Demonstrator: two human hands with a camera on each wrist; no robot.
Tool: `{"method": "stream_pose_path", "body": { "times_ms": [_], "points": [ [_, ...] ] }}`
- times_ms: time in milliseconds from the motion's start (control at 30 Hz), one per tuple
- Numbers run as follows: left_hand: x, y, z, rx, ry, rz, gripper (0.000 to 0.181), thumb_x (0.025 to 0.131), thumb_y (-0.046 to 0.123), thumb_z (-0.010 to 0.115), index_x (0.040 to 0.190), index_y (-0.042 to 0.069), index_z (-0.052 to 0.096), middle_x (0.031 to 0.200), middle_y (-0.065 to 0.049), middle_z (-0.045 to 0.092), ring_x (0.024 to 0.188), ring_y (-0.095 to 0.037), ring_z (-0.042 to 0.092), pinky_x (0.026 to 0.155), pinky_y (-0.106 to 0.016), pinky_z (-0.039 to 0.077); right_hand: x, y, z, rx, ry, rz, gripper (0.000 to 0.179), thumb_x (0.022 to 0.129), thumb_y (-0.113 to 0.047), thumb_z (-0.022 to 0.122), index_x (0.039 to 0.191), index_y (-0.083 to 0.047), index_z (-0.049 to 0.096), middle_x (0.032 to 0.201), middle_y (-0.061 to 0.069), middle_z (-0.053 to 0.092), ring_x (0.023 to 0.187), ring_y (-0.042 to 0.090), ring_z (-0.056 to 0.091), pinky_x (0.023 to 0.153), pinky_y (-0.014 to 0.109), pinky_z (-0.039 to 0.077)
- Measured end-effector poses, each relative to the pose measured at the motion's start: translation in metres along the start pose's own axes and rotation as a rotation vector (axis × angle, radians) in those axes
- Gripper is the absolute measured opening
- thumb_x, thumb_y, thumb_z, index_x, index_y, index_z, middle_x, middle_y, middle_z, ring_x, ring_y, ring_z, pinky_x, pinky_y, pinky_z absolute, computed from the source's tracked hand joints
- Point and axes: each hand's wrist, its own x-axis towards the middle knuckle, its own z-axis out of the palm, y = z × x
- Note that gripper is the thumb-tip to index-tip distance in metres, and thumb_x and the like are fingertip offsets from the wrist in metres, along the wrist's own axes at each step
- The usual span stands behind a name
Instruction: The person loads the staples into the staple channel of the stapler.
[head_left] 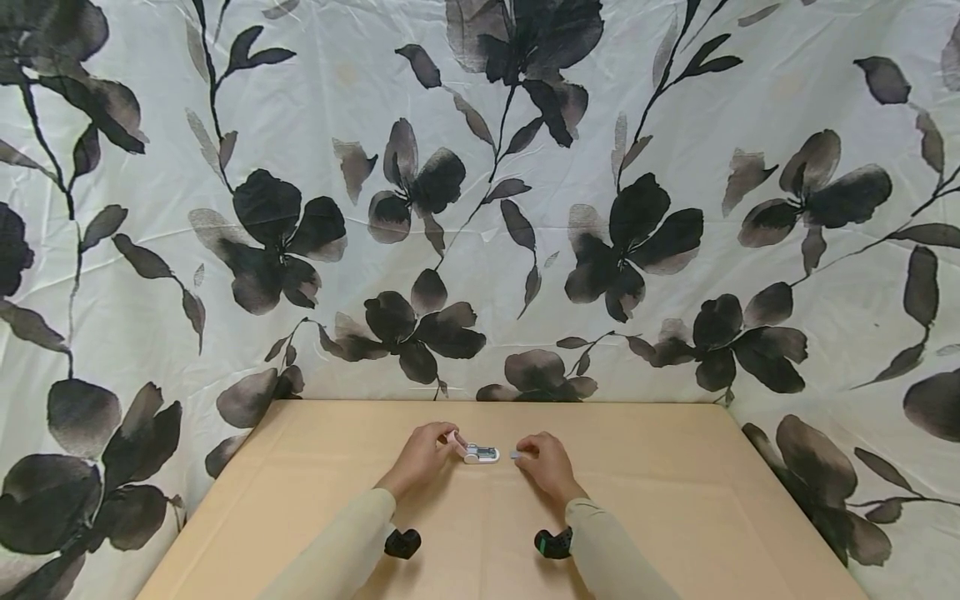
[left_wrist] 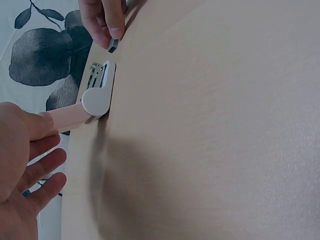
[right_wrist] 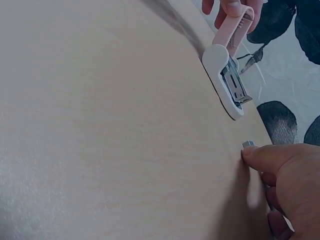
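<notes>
The left hand pinches the pink top arm of a small stapler between thumb and finger, and its other fingers stand apart. The right hand pinches a tiny grey strip of staples by its end.

The stapler's white base rests on the table, near the far edge and about halfway between the two far corners. Its top is lifted up and back, so the metal tray shows. The nose points at the right hand, and the strip is just beside it, not touching.

This looks like filling the stapler. To do it well, the left hand should hold the top up and keep the base from sliding. The strip should probably go in straight, legs down; a hard squeeze might snap it. I cannot tell which way its legs point.

Further out are two pale sleeves, and a flowery cloth hangs behind the table.
</notes>
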Motion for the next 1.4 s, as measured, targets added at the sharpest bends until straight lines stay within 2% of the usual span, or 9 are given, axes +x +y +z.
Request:
{"method": "stream_pose_path", "body": {
  "times_ms": [167,400,667,967,1133,1400],
  "points": [
    [-0.0004,0.0012,0.0001,-0.013,-0.001,-0.034,0.026,0.097,0.006,0.069,0.121,-0.004,0.07,0.115,-0.015,0.074,0.105,-0.028,0.066,0.101,-0.052,0.052,-0.0006,-0.0005,0.0006,0.007,0.001,0.022,0.011,0.088,-0.009,0.081,0.098,-0.009,0.077,0.104,0.007,0.068,0.103,0.027,0.061,0.101,0.051,0.052],
    [-0.0004,0.0021,0.0002,-0.018,-0.009,-0.018,0.023,0.096,0.004,0.069,0.118,-0.003,0.071,0.11,-0.011,0.076,0.097,-0.022,0.066,0.093,-0.048,0.054,0.0001,-0.0014,0.0001,-0.013,0.013,0.011,0.01,0.087,-0.01,0.081,0.096,-0.01,0.077,0.103,0.006,0.068,0.101,0.027,0.061,0.1,0.051,0.052],
    [-0.0006,0.0017,-0.0001,-0.016,0.0,-0.004,0.025,0.097,0.001,0.067,0.121,-0.006,0.07,0.112,-0.013,0.075,0.095,-0.021,0.065,0.09,-0.046,0.054,-0.0022,-0.0038,0.0,-0.037,0.026,-0.006,0.007,0.087,-0.01,0.081,0.094,-0.01,0.078,0.101,0.006,0.067,0.1,0.027,0.061,0.098,0.051,0.052],
    [0.0007,0.0017,-0.0002,-0.009,0.008,-0.027,0.025,0.097,0.002,0.067,0.121,-0.004,0.07,0.113,-0.015,0.074,0.097,-0.022,0.065,0.092,-0.047,0.053,-0.0007,-0.0042,-0.0011,-0.024,0.021,-0.011,0.004,0.088,-0.011,0.08,0.091,-0.009,0.077,0.1,0.005,0.066,0.099,0.025,0.06,0.098,0.05,0.052],
    [-0.0001,0.0,0.0007,-0.006,-0.01,-0.034,0.025,0.097,0.004,0.069,0.121,-0.003,0.071,0.113,-0.013,0.074,0.096,-0.021,0.064,0.091,-0.045,0.054,0.0002,-0.001,0.0019,-0.028,-0.002,-0.011,0.004,0.089,-0.011,0.079,0.09,-0.01,0.076,0.102,0.006,0.066,0.099,0.024,0.059,0.099,0.049,0.053],
    [-0.0011,-0.0011,0.0004,0.005,-0.009,-0.002,0.019,0.097,0.007,0.07,0.114,0.0,0.073,0.105,-0.007,0.076,0.09,-0.016,0.062,0.086,-0.039,0.052,-0.0009,-0.0024,0.0038,-0.06,0.005,-0.037,0.006,0.089,-0.012,0.08,0.088,-0.01,0.074,0.1,0.005,0.065,0.096,0.023,0.059,0.094,0.047,0.053]
  ]
}}
